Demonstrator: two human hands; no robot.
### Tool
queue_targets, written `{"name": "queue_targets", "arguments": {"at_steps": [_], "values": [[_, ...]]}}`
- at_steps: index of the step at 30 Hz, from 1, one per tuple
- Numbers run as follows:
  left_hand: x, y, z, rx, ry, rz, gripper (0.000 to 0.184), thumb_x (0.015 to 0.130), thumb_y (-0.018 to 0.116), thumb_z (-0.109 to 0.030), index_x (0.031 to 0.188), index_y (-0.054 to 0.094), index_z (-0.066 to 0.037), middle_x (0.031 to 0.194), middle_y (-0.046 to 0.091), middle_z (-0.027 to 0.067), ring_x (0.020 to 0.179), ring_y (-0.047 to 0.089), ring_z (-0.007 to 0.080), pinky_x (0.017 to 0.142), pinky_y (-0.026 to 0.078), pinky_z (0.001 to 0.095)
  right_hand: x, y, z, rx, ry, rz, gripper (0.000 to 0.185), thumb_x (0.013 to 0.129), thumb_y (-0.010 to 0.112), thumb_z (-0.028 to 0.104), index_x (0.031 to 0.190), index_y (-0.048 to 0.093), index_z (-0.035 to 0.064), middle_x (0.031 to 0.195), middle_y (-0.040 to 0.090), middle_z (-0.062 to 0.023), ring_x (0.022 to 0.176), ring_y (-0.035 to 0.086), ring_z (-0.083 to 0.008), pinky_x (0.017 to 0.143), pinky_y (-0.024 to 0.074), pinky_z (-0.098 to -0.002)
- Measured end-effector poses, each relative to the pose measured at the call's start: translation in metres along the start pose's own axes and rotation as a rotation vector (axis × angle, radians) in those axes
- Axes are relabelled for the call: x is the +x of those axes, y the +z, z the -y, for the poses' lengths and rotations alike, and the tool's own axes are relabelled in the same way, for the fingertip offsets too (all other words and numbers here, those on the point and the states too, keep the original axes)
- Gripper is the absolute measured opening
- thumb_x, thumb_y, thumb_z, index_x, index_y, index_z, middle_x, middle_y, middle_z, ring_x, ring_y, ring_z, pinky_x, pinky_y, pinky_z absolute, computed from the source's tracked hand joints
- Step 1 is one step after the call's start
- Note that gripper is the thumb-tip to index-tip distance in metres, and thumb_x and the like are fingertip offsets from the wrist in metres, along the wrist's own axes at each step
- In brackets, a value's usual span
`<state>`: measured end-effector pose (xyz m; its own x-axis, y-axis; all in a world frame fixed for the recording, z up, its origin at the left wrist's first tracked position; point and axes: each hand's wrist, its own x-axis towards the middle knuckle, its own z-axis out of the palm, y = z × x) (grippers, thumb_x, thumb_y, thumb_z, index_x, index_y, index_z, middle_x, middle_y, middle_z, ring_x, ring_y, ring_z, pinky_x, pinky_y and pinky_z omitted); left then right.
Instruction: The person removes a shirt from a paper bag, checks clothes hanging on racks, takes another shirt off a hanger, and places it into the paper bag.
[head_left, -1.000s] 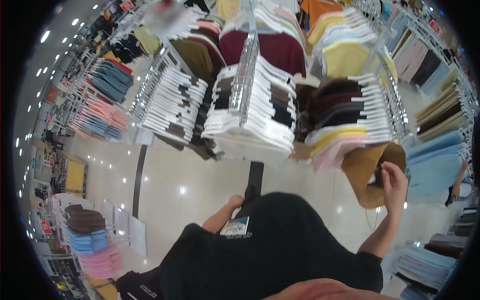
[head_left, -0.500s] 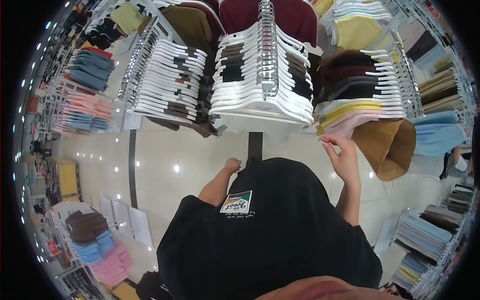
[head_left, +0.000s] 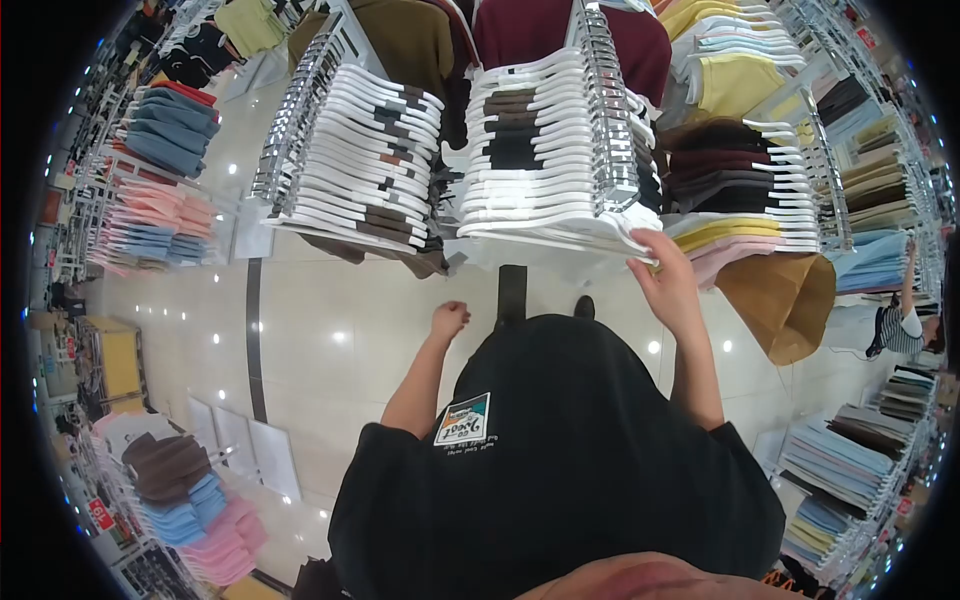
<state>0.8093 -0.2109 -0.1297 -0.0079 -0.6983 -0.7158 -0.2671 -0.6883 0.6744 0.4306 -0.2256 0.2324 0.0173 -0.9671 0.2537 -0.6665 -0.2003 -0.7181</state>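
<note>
My right hand [head_left: 665,280] has its fingers closed on the right end of the front white garment [head_left: 540,238] on its hanger, at the front of the middle rack. My left hand [head_left: 450,319] is loosely curled in front of my body, over the floor, touching no garment; nothing shows in it. White hangers with white, brown and black clothes [head_left: 515,150] hang behind the front one. To the right of my right hand hangs a brown garment [head_left: 778,300], beside a pink one [head_left: 730,255].
A left rack [head_left: 360,170] holds patterned clothes on white hangers. Folded pink and blue clothes [head_left: 215,520] lie at the lower left. Light blue clothes [head_left: 835,445] hang at the lower right. Another person [head_left: 900,328] in a striped top is at the far right.
My right hand has left the brown garment and moved left to the front white one, taking hold of its edge. The middle rack now appears farther right in view.
</note>
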Motion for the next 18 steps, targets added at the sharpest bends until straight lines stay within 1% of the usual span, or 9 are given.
{"name": "queue_targets", "arguments": {"at_steps": [2,4,6,7,9,10,12,13,18], "values": [[-0.016,-0.01,-0.037,-0.07,0.152,-0.153,0.032,0.098,0.061,-0.028,0.112,0.069,0.0,0.094,0.074,0.0102,0.08,0.071,0.0169,0.067,0.055,0.0303,0.016,0.006,-0.002,-0.087,-0.097,-0.007,0.032,0.086,0.072,0.004,0.118,0.066,0.0041,0.112,0.069,-0.0141,0.1,0.067,-0.032,0.085,0.0531,-0.0371],[-0.033,-0.008,-0.071,-0.18,0.345,-0.275,0.026,0.097,0.061,-0.024,0.101,0.07,0.001,0.082,0.073,0.0076,0.069,0.066,0.0136,0.063,0.052,0.028,0.026,0.011,-0.004,-0.052,-0.042,0.015,0.03,0.085,0.074,0.005,0.114,0.065,0.0036,0.108,0.068,-0.0147,0.098,0.066,-0.0343,0.085,0.0532,-0.0381],[-0.053,-0.002,-0.109,-0.268,0.584,-0.325,0.02,0.097,0.061,-0.017,0.1,0.069,0.001,0.083,0.071,0.008,0.072,0.065,0.014,0.066,0.051,0.0288,0.031,0.017,-0.006,-0.061,-0.043,0.016,0.029,0.084,0.074,0.006,0.112,0.065,0.0033,0.107,0.069,-0.0141,0.098,0.066,-0.0338,0.084,0.0534,-0.038],[-0.071,0.002,-0.135,-0.264,0.579,-0.32,0.02,0.097,0.061,-0.017,0.1,0.069,0.001,0.083,0.071,0.008,0.072,0.065,0.014,0.066,0.051,0.0288,0.032,0.02,-0.006,-0.074,-0.061,0.011,0.028,0.084,0.075,0.006,0.11,0.064,0.0031,0.106,0.069,-0.0135,0.097,0.067,-0.0332,0.084,0.0535,-0.0379],[-0.111,0.012,-0.191,-0.165,0.854,-0.548,0.014,0.096,0.062,-0.012,0.101,0.067,0.001,0.09,0.068,0.0099,0.082,0.065,0.0203,0.074,0.052,0.0332,0.035,0.023,-0.008,-0.044,-0.038,0.0,0.027,0.083,0.076,0.007,0.107,0.064,0.003,0.102,0.068,-0.0131,0.096,0.067,-0.0324,0.083,0.0533,-0.0377],[-0.125,0.015,-0.21,-0.165,0.846,-0.552,0.014,0.096,0.062,-0.012,0.101,0.067,0.001,0.09,0.068,0.0099,0.082,0.065,0.0203,0.074,0.052,0.0332,0.034,0.024,-0.014,-0.088,-0.051,-0.009,0.029,0.082,0.077,0.008,0.108,0.064,0.0037,0.102,0.068,-0.0125,0.096,0.067,-0.0318,0.082,0.0532,-0.0377],[-0.141,0.016,-0.24,0.179,1.159,-0.751,0.021,0.093,0.066,-0.014,0.109,0.066,-0.001,0.104,0.065,0.0124,0.096,0.063,0.029,0.085,0.05,0.0398,0.032,0.028,-0.019,-0.123,-0.065,-0.015,0.03,0.082,0.077,0.008,0.109,0.064,0.0044,0.102,0.068,-0.0118,0.096,0.067,-0.0313,0.081,0.0531,-0.0377],[-0.142,0.018,-0.25,0.183,1.158,-0.755,0.021,0.093,0.066,-0.014,0.109,0.066,-0.001,0.104,0.065,0.0124,0.096,0.063,0.029,0.085,0.05,0.0398,0.031,0.029,-0.02,-0.139,-0.062,-0.026,0.031,0.081,0.077,0.008,0.11,0.064,0.0053,0.102,0.067,-0.0111,0.096,0.067,-0.031,0.081,0.053,-0.0378],[-0.138,0.031,-0.258,0.543,1.169,-0.569,0.049,0.09,0.07,-0.021,0.134,0.057,-0.004,0.141,0.051,0.0191,0.127,0.05,0.04,0.104,0.043,0.0465,0.025,0.039,-0.017,-0.195,-0.069,-0.102,0.035,0.081,0.076,0.006,0.113,0.064,0.0082,0.102,0.066,-0.0088,0.094,0.067,-0.0302,0.079,0.053,-0.0393]]}}
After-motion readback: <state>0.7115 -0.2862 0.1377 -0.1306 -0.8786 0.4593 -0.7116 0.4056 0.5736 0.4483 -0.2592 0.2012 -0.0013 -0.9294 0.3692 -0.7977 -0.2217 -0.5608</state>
